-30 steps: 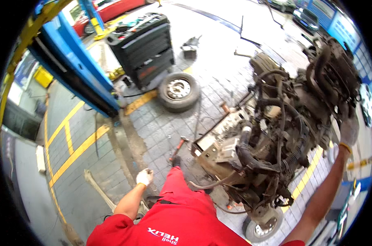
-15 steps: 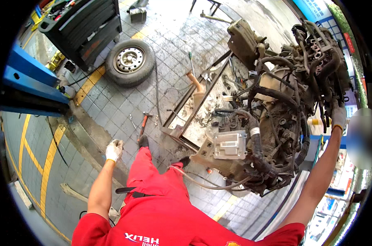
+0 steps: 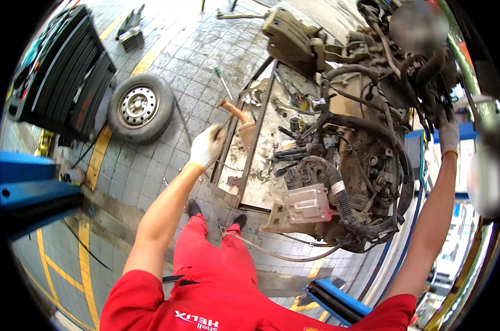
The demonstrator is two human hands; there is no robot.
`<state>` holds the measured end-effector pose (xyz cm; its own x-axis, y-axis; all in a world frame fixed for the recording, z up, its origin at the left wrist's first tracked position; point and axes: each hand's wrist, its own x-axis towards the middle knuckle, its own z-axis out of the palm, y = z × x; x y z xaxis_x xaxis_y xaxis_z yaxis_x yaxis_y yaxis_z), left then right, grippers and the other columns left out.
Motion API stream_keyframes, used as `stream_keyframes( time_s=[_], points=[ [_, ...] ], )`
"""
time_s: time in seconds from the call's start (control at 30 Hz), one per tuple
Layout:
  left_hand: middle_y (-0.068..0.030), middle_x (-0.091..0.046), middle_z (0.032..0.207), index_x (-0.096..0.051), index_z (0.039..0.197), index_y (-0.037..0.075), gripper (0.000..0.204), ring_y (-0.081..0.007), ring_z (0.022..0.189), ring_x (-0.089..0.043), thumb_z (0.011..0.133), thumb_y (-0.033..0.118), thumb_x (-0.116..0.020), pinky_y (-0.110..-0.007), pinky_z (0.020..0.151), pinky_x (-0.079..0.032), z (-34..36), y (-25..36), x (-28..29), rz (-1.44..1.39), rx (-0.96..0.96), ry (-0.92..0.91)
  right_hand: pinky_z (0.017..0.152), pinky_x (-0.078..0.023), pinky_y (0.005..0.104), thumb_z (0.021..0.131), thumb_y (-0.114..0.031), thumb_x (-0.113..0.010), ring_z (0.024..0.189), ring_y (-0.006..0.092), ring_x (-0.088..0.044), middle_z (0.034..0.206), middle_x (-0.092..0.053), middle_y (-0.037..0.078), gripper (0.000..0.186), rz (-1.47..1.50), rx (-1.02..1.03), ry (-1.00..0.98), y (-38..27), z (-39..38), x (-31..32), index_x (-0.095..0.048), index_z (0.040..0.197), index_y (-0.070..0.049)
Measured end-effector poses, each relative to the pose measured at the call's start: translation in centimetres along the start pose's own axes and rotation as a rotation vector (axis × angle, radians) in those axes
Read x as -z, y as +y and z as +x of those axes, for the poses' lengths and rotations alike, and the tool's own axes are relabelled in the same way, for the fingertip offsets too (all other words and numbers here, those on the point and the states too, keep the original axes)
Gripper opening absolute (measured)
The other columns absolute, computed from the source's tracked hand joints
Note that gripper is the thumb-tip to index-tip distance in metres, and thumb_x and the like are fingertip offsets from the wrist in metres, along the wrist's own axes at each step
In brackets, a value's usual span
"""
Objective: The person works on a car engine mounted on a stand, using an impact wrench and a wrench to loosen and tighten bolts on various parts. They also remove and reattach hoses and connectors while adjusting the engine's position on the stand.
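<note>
My left hand [image 3: 208,144], in a white knit glove, is raised over the near left side of a metal frame tray [image 3: 247,160]. Its fingers are curled closed; whether they hold anything small I cannot make out. A rusty pipe piece [image 3: 244,122] lies in the tray just beyond it. My right hand [image 3: 449,132], gloved too, reaches up at the right side of a large dirty engine assembly [image 3: 343,154], beside dark hoses. Its fingers are mostly hidden among the parts. A flat silver control module box [image 3: 306,204] sits at the engine's near left corner.
A loose wheel [image 3: 139,107] lies on the tiled floor at left, beside a black tool chest [image 3: 57,71]. Blue lift parts [image 3: 35,171] stand at the left edge. A green-handled screwdriver [image 3: 218,72] lies beyond the tray. A thin hose [image 3: 283,258] trails by my feet.
My left hand has moved forward and right, from low beside my leg to the tray's edge. My right hand stays at the engine's right side. The view has shifted, bringing me closer to the tray.
</note>
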<state>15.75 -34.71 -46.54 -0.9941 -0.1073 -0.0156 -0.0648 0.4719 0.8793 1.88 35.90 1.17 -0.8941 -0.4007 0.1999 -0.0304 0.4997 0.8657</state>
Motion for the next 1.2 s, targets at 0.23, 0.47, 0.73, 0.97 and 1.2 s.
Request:
stream_keyframes(
  time_s=[0.23, 0.47, 0.73, 0.97, 1.2],
  points=[
    [-0.013, -0.071, 0.116, -0.07, 0.125, 0.017, 0.031, -0.0327, 0.11, -0.067, 0.098, 0.028, -0.058, -0.045, 0.092, -0.054, 19.7, 9.4, -9.7, 0.545, -0.53, -0.102, 0.104, -0.046, 0.0483, 0.11, -0.046, -0.043, 0.124, 0.0469, -0.057, 0.139, -0.06, 0.026, 0.049, 0.496, -0.357, -0.033, -3.7, 2.5, 4.0, -0.056, 0.148, -0.019],
    [-0.0139, -0.069, 0.13, -0.063, 0.138, 0.019, 0.043, -0.0338, 0.123, -0.062, 0.097, 0.029, -0.061, -0.044, 0.102, -0.05, 27.3, 10.7, -17.7, 0.899, -0.647, -0.28, 0.107, -0.047, 0.0484, 0.109, -0.046, -0.043, 0.13, 0.0431, -0.056, 0.145, -0.058, 0.023, 0.053, 0.594, -0.606, -0.104, -8.6, 4.3, 9.7, -0.054, 0.147, -0.011],
    [-0.0203, -0.07, 0.126, -0.07, 0.124, 0.007, 0.037, -0.0409, 0.116, -0.066, 0.092, 0.025, -0.062, -0.045, 0.096, -0.055, 26.2, 14.0, -19.1, 0.165, -0.29, -0.513, 0.114, -0.041, 0.0449, 0.102, -0.056, -0.049, 0.135, 0.0408, -0.052, 0.139, -0.062, 0.023, 0.062, 0.593, -0.872, -0.154, -11.0, 2.9, 11.8, -0.054, 0.147, -0.012],
    [-0.0162, -0.069, 0.108, -0.069, 0.111, 0.01, 0.02, -0.0331, 0.098, -0.07, 0.093, 0.013, -0.06, -0.044, 0.084, -0.057, 23.9, 15.8, -9.3, 0.815, -0.732, -0.067, 0.111, -0.045, 0.0489, 0.105, -0.055, -0.045, 0.134, 0.041, -0.055, 0.14, -0.06, 0.025, 0.059, 0.705, -0.823, -0.202, -10.7, 4.3, 14.5, -0.049, 0.146, -0.012],
    [-0.0234, -0.07, 0.105, -0.066, 0.108, 0.013, 0.018, -0.0446, 0.097, -0.069, 0.094, 0.022, -0.058, -0.056, 0.083, -0.054, 19.2, 13.7, 1.0, 0.719, -0.266, 0.186, 0.111, -0.048, 0.0503, 0.109, -0.047, -0.039, 0.139, 0.0408, -0.05, 0.148, -0.053, 0.023, 0.053, 0.619, -0.619, -0.262, -10.5, 4.6, 16.5, -0.051, 0.147, -0.011]
  ],
)
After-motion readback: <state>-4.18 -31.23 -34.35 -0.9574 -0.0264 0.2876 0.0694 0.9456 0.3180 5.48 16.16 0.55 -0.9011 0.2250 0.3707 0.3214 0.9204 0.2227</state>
